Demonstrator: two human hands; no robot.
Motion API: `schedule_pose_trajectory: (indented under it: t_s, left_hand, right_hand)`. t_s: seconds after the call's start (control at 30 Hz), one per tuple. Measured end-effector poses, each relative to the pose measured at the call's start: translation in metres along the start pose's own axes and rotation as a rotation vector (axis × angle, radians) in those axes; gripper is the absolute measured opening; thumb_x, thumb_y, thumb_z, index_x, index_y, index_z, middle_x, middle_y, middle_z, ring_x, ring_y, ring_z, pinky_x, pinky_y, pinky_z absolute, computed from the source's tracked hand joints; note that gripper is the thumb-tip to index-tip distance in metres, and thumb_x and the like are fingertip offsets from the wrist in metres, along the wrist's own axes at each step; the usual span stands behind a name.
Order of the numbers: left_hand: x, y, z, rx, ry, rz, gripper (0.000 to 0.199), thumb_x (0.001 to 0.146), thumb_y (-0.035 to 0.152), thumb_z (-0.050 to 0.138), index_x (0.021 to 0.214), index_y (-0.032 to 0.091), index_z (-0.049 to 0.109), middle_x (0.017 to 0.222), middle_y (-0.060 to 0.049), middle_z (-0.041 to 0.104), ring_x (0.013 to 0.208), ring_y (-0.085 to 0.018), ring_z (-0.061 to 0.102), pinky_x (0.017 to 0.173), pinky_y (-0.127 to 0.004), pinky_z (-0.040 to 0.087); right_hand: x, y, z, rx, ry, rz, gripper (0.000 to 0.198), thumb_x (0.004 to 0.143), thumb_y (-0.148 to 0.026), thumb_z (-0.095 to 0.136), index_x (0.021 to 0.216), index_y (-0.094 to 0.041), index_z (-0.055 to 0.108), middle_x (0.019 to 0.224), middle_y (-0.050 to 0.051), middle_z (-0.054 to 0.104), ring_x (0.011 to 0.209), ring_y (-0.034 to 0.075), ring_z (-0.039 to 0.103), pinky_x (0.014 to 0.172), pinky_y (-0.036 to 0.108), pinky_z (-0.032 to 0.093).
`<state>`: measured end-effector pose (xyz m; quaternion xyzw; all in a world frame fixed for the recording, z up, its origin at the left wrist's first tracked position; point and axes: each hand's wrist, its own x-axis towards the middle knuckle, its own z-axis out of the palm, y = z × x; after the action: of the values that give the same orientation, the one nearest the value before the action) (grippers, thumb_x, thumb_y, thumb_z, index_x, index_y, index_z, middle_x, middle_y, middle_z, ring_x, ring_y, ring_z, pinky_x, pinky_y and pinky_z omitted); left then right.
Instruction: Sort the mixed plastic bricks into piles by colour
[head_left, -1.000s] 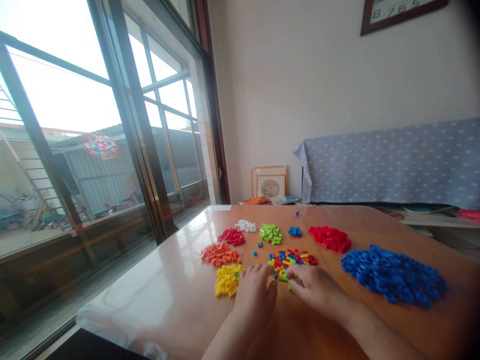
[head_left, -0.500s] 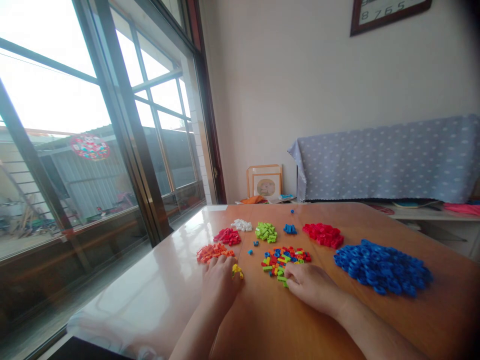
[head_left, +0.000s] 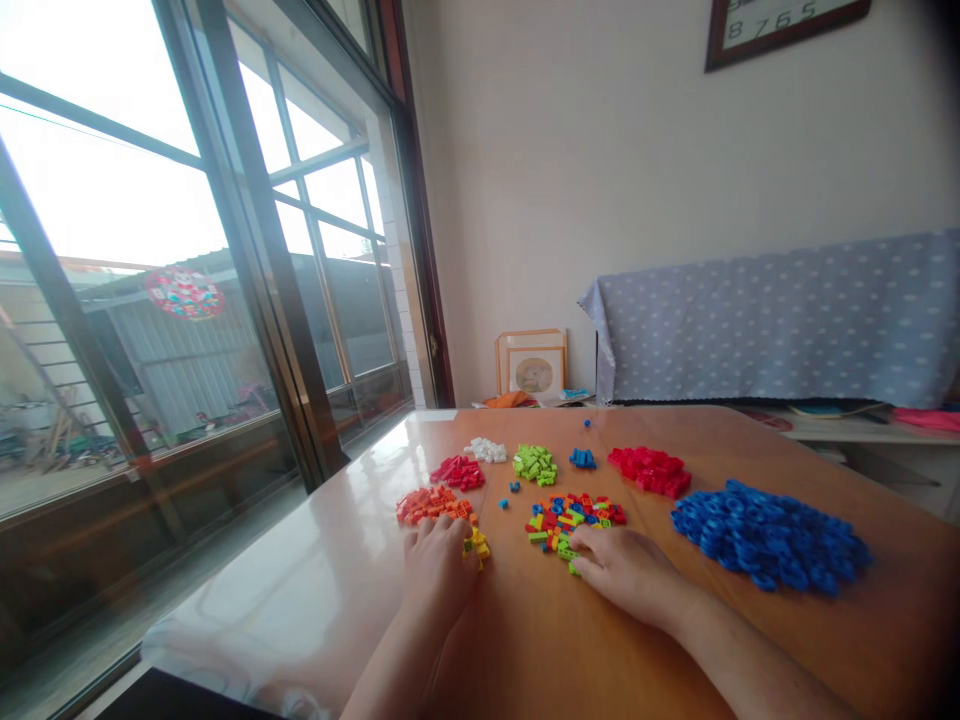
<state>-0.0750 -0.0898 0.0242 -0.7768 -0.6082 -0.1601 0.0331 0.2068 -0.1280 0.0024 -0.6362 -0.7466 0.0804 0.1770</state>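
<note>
My left hand (head_left: 439, 562) lies at the near edge of a pile of orange toy bricks (head_left: 431, 504), fingers stretched forward and slightly apart. Several yellow bricks (head_left: 478, 546) sit beside it, partly covered by the hand. My right hand (head_left: 619, 562) rests at the near right side of a mixed heap of coloured bricks (head_left: 564, 512). Its thumb and forefinger are apart, close to a lime green brick (head_left: 568, 551). The other right fingers are partly hidden behind the hand.
On the wooden table (head_left: 510, 640) stand piles of crimson (head_left: 457, 472), white (head_left: 486, 450), lime green (head_left: 535, 464) and red bricks (head_left: 649, 470). A large blue pile (head_left: 769, 535) lies at the right. Small blue pieces (head_left: 583, 458) are scattered mid-table. A glass window (head_left: 225, 250) is at left.
My left hand has shifted slightly, and more of the yellow bricks shows beside it. My right hand stays at the mixed heap. The whole view has drifted a little.
</note>
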Motion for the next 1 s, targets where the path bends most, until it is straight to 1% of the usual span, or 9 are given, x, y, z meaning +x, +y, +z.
schedule_pose_trajectory:
  t_s: [0.13,0.27,0.37,0.47,0.53,0.63,0.73,0.87,1.0]
  left_hand:
    - [0.0,0.002,-0.002,0.004,-0.001,0.008,0.018,0.087,0.028,0.054,0.094,0.025,0.07,0.107,-0.006,0.068,0.104,-0.027,0.054,0.087,-0.038,0.034]
    - [0.003,0.006,-0.005,-0.023,0.082,0.044,0.018,0.089,0.028,0.054,0.097,0.027,0.071,0.106,-0.006,0.068,0.105,-0.027,0.055,0.089,-0.039,0.036]
    - [0.015,0.013,-0.009,-0.081,0.127,0.072,0.018,0.09,0.028,0.054,0.097,0.027,0.07,0.106,-0.006,0.068,0.104,-0.026,0.057,0.088,-0.037,0.038]
    - [0.041,0.023,-0.009,-0.176,0.132,0.125,0.019,0.09,0.026,0.053,0.098,0.025,0.07,0.104,-0.006,0.069,0.098,-0.022,0.059,0.084,-0.032,0.04]
    - [0.063,0.032,-0.002,-0.243,0.108,0.146,0.019,0.089,0.024,0.054,0.099,0.024,0.07,0.099,-0.005,0.07,0.092,-0.02,0.061,0.078,-0.028,0.041]
    - [0.1,0.047,0.018,-0.344,0.041,0.099,0.022,0.085,0.023,0.056,0.103,0.023,0.069,0.093,-0.002,0.072,0.082,-0.016,0.063,0.069,-0.025,0.04]
    - [0.136,0.062,0.038,-0.428,-0.059,0.026,0.025,0.083,0.019,0.056,0.104,0.02,0.069,0.083,-0.002,0.071,0.071,-0.014,0.062,0.063,-0.023,0.04]
    - [0.175,0.075,0.056,-0.421,-0.068,0.007,0.025,0.078,0.015,0.059,0.1,0.015,0.071,0.084,-0.005,0.072,0.075,-0.016,0.064,0.065,-0.024,0.043]
    - [0.202,0.081,0.062,-0.395,-0.047,-0.043,0.022,0.078,0.017,0.06,0.096,0.016,0.073,0.09,-0.009,0.073,0.085,-0.021,0.065,0.073,-0.029,0.044]
  right_hand:
    - [-0.001,-0.002,-0.003,0.006,0.004,0.0,0.017,0.091,-0.035,0.055,0.094,-0.026,0.07,0.088,0.002,0.074,0.082,0.018,0.065,0.066,0.027,0.028]
    - [-0.001,-0.005,-0.005,0.023,0.028,-0.002,0.019,0.091,-0.033,0.054,0.092,-0.026,0.071,0.088,0.002,0.075,0.083,0.019,0.066,0.067,0.028,0.029]
    - [0.0,-0.007,-0.004,0.042,0.045,-0.012,0.02,0.092,-0.032,0.052,0.092,-0.026,0.072,0.088,0.001,0.075,0.083,0.019,0.067,0.066,0.028,0.029]
    - [0.001,-0.007,-0.003,0.058,0.069,-0.037,0.023,0.094,-0.033,0.051,0.088,-0.026,0.072,0.085,0.001,0.075,0.081,0.018,0.066,0.065,0.028,0.03]
    - [0.002,-0.006,-0.004,0.056,0.087,-0.04,0.023,0.094,-0.033,0.051,0.085,-0.025,0.071,0.083,0.001,0.075,0.078,0.017,0.066,0.065,0.028,0.029]
    - [0.003,-0.002,-0.005,0.044,0.112,-0.028,0.022,0.093,-0.032,0.051,0.087,-0.025,0.071,0.084,0.001,0.075,0.077,0.017,0.065,0.064,0.028,0.028]
    - [0.005,0.003,-0.006,0.044,0.128,-0.02,0.023,0.094,-0.032,0.05,0.086,-0.025,0.071,0.084,0.001,0.075,0.078,0.017,0.065,0.064,0.028,0.028]
    - [0.007,0.005,-0.008,0.039,0.13,-0.021,0.023,0.094,-0.033,0.051,0.085,-0.025,0.07,0.084,0.002,0.076,0.078,0.017,0.066,0.064,0.028,0.029]
    - [0.007,0.004,-0.008,0.022,0.15,-0.04,0.021,0.093,-0.031,0.051,0.083,-0.025,0.068,0.084,0.001,0.076,0.077,0.017,0.067,0.064,0.028,0.028]
